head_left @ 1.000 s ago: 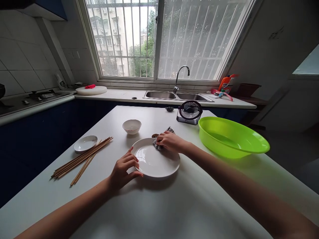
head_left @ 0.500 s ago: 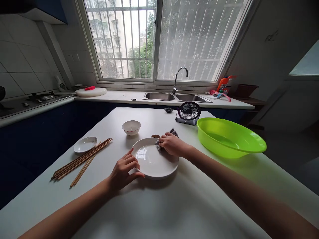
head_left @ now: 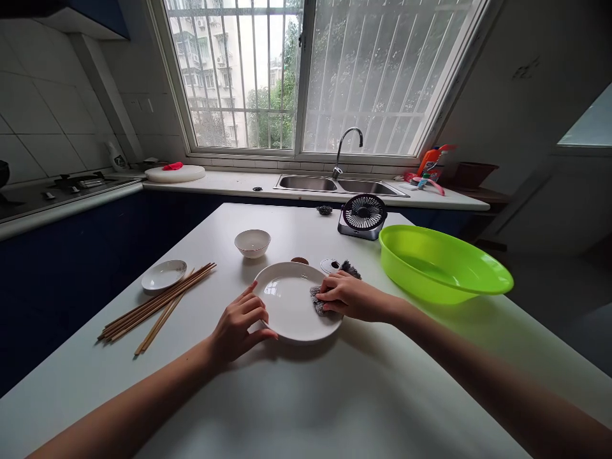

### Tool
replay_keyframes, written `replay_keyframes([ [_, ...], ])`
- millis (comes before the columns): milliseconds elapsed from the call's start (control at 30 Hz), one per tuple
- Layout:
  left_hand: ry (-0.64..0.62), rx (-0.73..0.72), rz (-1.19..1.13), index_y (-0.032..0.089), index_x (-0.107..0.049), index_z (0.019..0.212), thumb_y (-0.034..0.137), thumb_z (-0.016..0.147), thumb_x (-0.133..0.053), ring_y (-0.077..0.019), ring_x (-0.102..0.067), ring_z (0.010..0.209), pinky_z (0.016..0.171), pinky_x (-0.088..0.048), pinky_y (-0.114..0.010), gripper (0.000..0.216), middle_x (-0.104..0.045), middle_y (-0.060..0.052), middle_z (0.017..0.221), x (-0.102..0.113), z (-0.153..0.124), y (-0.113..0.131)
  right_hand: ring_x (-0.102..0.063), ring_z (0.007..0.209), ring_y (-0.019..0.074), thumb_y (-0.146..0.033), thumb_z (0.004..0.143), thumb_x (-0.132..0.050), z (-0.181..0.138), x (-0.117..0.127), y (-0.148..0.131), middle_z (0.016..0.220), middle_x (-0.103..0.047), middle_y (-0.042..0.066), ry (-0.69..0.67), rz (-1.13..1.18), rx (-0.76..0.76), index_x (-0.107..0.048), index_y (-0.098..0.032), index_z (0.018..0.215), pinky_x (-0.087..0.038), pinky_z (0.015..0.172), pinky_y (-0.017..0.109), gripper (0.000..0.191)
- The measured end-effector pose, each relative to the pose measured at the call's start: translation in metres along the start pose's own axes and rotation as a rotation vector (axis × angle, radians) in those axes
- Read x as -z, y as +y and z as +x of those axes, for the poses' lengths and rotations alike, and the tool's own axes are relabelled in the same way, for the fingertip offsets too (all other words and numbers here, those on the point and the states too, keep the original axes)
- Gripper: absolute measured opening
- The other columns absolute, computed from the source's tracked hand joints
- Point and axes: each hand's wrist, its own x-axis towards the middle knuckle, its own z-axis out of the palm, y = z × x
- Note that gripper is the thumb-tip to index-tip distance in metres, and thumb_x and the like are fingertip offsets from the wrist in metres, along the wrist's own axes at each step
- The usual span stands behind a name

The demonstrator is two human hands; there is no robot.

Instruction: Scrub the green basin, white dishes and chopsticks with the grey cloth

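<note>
A large white plate lies on the white table in front of me. My left hand grips its left rim, fingers along the far side and thumb on the near edge. Bunched under my right hand is a grey cloth, pressed on the plate's right side; its dark end sticks out beyond my knuckles. Behind the plate, a small brown round thing is partly hidden. Next to it lies a white round thing with a dark hole, partly covered by my hand.
At left are a bundle of wooden chopsticks and a small white dish. A white bowl stands behind the plate. To the right sit a green basin, a small black fan and a dark scrubber. A sink lies beyond.
My right hand has slid the cloth to the right and nearer me across the plate, uncovering the white round thing behind. My left hand stays on the rim.
</note>
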Motion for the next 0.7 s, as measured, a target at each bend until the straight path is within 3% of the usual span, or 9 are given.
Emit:
replay_keyframes([
  [300, 0.008, 0.018, -0.019, 0.021, -0.06, 0.076, 0.053, 0.094, -0.057, -0.0132, -0.062, 0.069, 0.115, -0.041, -0.051, 0.037, -0.064, 0.002, 0.071, -0.003, -0.002, -0.001, -0.063, 0.09, 0.0192, -0.021, 0.094, -0.063, 0.005, -0.013, -0.018, 0.098, -0.068, 0.008, 0.069, 0.165, 0.065, -0.077, -0.021, 0.107, -0.045, 0.092, 0.034, 0.018],
  [700, 0.018, -0.003, -0.005, 0.02, -0.06, 0.077, 0.05, 0.095, -0.057, -0.0126, -0.061, 0.068, 0.112, -0.044, -0.049, 0.035, -0.064, 0.002, 0.071, -0.005, -0.002, 0.003, -0.064, 0.094, 0.0231, -0.017, 0.096, -0.057, 0.059, -0.03, 0.015, 0.1, -0.069, 0.012, 0.169, 0.017, -0.064, -0.077, -0.017, 0.108, -0.051, 0.084, 0.035, 0.023],
])
